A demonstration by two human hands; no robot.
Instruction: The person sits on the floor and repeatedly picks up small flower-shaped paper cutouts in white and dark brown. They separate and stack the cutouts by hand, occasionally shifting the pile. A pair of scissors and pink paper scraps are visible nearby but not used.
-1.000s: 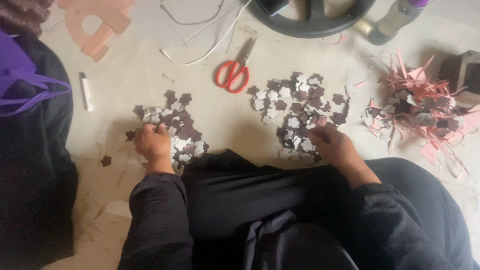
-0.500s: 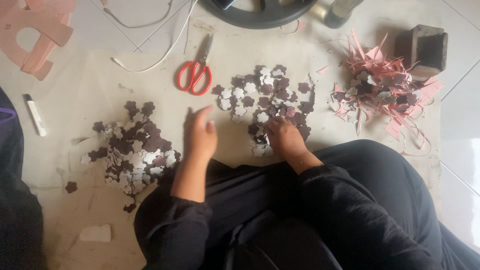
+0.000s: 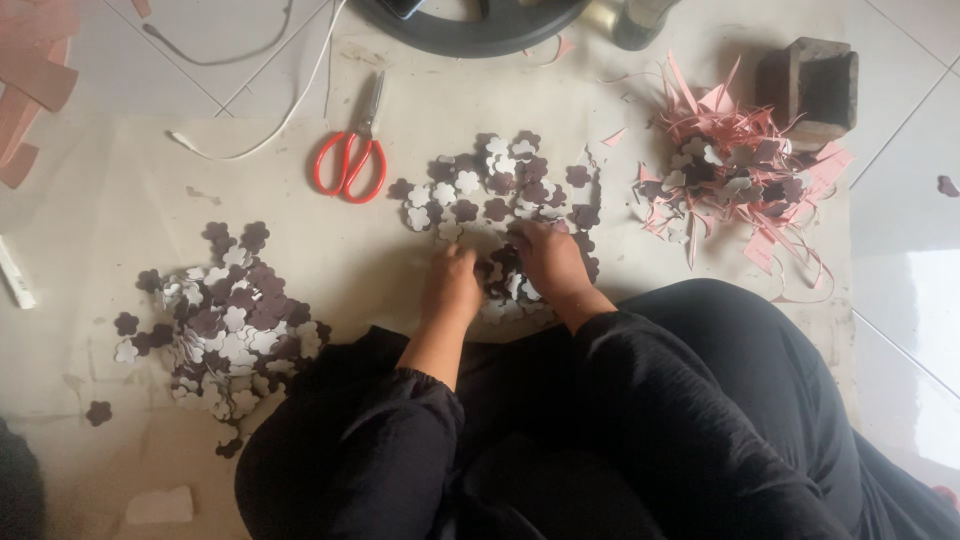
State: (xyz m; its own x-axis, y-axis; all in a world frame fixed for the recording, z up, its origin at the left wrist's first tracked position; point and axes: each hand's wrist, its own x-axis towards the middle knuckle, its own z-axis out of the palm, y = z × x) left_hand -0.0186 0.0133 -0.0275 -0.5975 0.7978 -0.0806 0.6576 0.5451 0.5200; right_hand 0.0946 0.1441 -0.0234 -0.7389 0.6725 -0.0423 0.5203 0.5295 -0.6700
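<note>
Both of my hands rest on the near edge of a pile of small flower-shaped cutouts [image 3: 500,190], dark maroon and white, spread on a beige sheet [image 3: 130,190] on the floor. My left hand [image 3: 452,283] and my right hand [image 3: 545,258] lie side by side, fingers curled down among the cutouts. I cannot tell whether either hand holds a piece. A second pile of the same flower cutouts [image 3: 225,320] lies to the left, beside my left sleeve.
Red-handled scissors [image 3: 350,155] lie beyond the left hand. A heap of pink paper scraps [image 3: 745,175] with a few flowers sits at the right, next to a dark square box [image 3: 815,85]. A white cable [image 3: 270,120], a black round object [image 3: 470,25] and a white marker [image 3: 15,275] lie around.
My left hand has moved from the left pile over to the middle pile and now lies next to my right hand. The view has shifted as my head moved.
</note>
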